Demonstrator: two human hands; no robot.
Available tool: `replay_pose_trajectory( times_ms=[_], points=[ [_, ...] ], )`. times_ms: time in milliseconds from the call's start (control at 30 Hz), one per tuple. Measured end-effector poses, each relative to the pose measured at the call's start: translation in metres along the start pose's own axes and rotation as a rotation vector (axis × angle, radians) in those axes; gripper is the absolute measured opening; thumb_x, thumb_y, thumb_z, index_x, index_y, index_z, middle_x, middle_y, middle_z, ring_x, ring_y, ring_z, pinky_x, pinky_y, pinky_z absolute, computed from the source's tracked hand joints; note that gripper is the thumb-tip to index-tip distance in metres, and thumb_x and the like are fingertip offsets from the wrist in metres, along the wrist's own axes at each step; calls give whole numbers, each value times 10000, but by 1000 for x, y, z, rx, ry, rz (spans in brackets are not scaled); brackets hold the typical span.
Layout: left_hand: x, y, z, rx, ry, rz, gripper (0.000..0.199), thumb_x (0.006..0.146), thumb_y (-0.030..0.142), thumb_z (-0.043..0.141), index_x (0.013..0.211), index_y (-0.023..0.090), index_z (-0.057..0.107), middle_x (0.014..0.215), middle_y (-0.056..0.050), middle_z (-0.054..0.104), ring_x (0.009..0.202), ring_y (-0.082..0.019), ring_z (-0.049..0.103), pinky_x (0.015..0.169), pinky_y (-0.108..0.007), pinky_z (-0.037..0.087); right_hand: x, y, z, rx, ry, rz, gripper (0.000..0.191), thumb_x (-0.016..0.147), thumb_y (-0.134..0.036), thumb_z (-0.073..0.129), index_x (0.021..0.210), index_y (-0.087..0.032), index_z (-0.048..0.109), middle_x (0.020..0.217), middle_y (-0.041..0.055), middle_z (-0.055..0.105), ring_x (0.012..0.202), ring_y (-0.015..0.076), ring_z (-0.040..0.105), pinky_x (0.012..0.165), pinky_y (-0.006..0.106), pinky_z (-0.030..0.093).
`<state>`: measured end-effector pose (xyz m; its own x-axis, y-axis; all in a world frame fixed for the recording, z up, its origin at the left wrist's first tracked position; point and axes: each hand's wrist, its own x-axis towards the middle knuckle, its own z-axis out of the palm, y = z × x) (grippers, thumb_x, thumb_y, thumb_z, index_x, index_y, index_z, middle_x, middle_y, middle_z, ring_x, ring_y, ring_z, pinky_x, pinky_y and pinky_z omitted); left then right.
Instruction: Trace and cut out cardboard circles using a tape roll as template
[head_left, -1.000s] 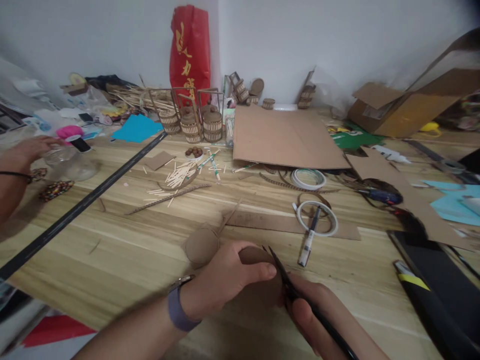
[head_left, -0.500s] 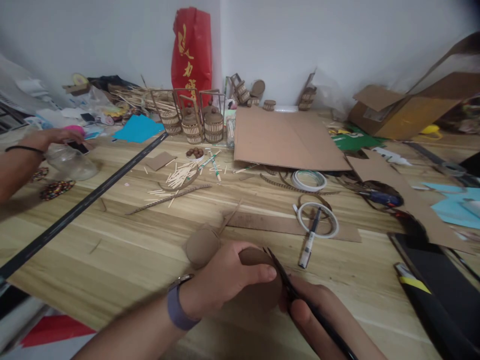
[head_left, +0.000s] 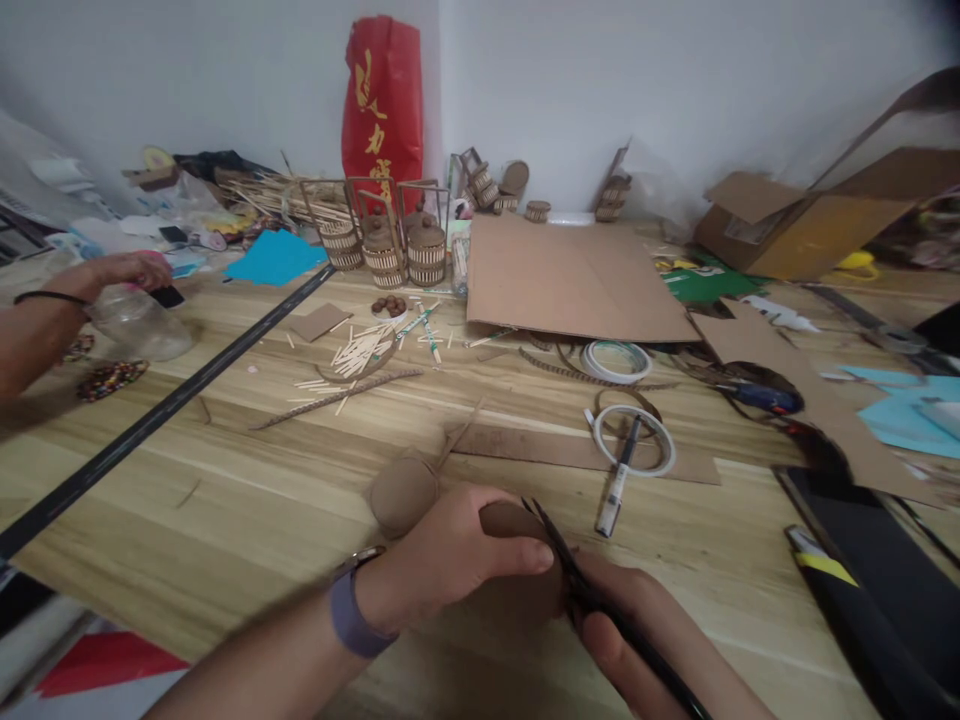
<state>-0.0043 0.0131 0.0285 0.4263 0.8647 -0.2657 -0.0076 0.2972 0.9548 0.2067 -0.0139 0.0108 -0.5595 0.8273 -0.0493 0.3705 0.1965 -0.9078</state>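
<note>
Noted since earlier frame: movement at far left, another person's hand [head_left: 131, 270] shifted rightward, above a clear jar [head_left: 142, 320]. Recorded pale wood-grain table [head_left: 247, 560], crossed on left by a long black strip [head_left: 172, 395]. Logged blue paper [head_left: 274, 257] beyond, then slatted miniature baskets [head_left: 427, 255] before a red bag [head_left: 382, 110] and plain pale wall [head_left: 540, 100]. Observed loose sticks [head_left: 360, 350] nearer, scattered on bare wood. Found left hand [head_left: 450, 545] clamped on a cardboard disc [head_left: 514, 525], over table's near side; saw second disc [head_left: 405, 492] lying just beyond wrist. Found right hand [head_left: 637, 610] closed around black scissors [head_left: 574, 580], with blades at held disc's right edge, tips slightly apart. Marked large cardboard sheet [head_left: 570, 280] behind, and pen [head_left: 615, 490] lying across a white ring [head_left: 667, 455]. Listed at far right: open carton [head_left: 795, 220] by wall, dark flat slab [head_left: 885, 570] nearer.
</note>
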Motion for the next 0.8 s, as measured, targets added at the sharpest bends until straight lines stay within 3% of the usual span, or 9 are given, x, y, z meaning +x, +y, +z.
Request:
replay_pose_trajectory(
  times_ms=[367,800],
  points=[
    [-1,-2,-2,46,-16,22,187,744,337,821,874,205,799,927,21,828,951,-239,739,822,-298,541,-5,11,0,-71,-10,13,722,919,-854,314,790,-205,604,687,12,586,623,173,525,559,264,362],
    [-2,4,-5,184,-13,-26,269,728,403,803,864,172,789,880,-7,796,914,-248,688,770,-292,508,-4,8,-1,-32,-65,69,698,897,-870,342,733,-212,508,666,-30,421,598,147,382,544,274,273]
  ],
)
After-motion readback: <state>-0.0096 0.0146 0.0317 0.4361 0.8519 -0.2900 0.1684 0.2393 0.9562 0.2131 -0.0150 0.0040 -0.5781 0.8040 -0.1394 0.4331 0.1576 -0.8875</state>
